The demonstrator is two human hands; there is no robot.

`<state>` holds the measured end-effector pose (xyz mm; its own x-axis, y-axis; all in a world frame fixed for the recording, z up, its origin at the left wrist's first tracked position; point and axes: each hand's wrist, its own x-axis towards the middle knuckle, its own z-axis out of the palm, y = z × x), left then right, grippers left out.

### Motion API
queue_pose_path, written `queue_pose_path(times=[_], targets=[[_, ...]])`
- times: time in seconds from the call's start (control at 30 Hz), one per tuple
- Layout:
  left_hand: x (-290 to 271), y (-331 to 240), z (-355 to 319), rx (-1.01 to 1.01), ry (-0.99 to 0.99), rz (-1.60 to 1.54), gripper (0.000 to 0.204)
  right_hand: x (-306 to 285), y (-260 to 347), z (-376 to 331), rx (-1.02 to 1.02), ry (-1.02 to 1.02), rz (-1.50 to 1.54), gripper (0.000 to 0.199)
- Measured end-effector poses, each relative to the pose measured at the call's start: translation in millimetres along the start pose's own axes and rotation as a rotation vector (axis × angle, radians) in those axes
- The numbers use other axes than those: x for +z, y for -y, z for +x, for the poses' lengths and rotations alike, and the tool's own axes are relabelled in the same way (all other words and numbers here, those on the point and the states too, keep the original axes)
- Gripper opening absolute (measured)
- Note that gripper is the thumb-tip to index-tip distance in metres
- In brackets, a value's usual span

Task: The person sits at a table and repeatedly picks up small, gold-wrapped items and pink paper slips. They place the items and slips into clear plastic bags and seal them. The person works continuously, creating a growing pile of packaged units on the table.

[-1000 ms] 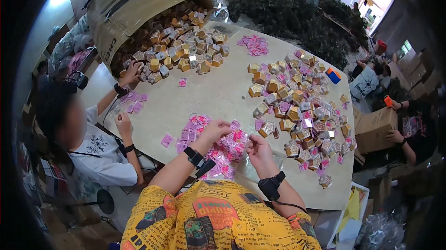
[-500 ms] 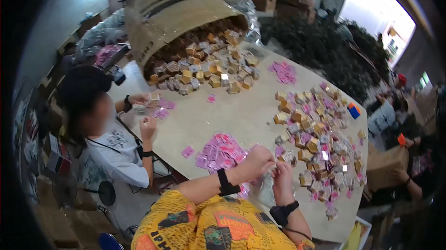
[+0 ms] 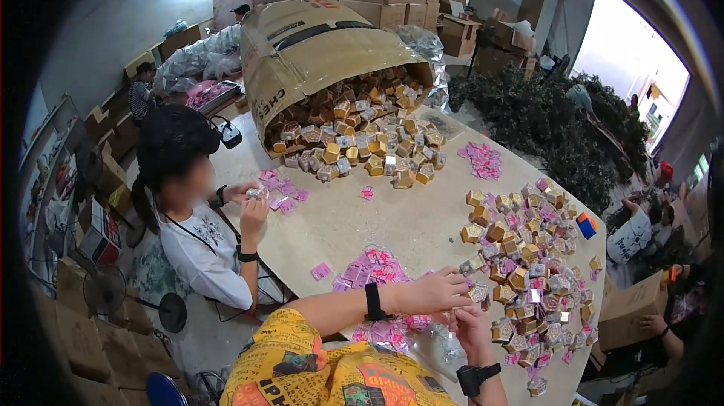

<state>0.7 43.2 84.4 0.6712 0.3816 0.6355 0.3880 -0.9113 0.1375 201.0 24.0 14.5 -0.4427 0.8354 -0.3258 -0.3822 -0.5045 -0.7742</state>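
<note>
My left hand (image 3: 437,293) reaches across from the left with its fingers bent together at the near side of the table. Just below it, my right hand (image 3: 473,328) has its fingers drawn into a pinch. What lies between the fingers of either hand is too small or hidden to make out. Beside my right hand is some clear plastic (image 3: 445,347). Left of my hands lies a pile of pink packets (image 3: 371,269), partly behind my left forearm. To the right spreads a heap of small gold faceted boxes (image 3: 518,279) in clear wrap, mixed with pink packets.
A big cardboard carton (image 3: 332,40) on its side spills more gold boxes (image 3: 377,146) onto the table (image 3: 400,221). A co-worker (image 3: 197,225) sits at the left, handling a small item. A blue and orange object (image 3: 586,226) lies at the right edge. Another person holds a carton (image 3: 633,312).
The view has shifted, so the scene sits lower and farther right. My hands stay close together, with the left fingers now farther right, nearer the heap. The co-worker's hands have come together.
</note>
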Motion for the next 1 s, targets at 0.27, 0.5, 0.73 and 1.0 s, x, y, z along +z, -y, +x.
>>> queue_pose_path(times=[0.27,0.5,0.73,1.0], targets=[[8.9,1.1,9.0,0.088,0.250,0.090,0.006,-15.3,22.3,1.0,0.088,-0.046,-0.234,0.006],[35.9,34.4,-8.6,-0.534,0.308,-0.387,0.017,19.0,51.1,22.9,0.019,-0.065,-0.598,0.008],[20.4,107.0,-5.0,-0.768,0.183,-0.684,0.015,57.6,86.5,70.5,-0.786,0.055,-1.549,0.005],[47.3,184.6,-16.8,-1.076,0.209,-1.175,0.012,64.4,99.6,139.1,-0.825,0.176,-2.007,0.004]])
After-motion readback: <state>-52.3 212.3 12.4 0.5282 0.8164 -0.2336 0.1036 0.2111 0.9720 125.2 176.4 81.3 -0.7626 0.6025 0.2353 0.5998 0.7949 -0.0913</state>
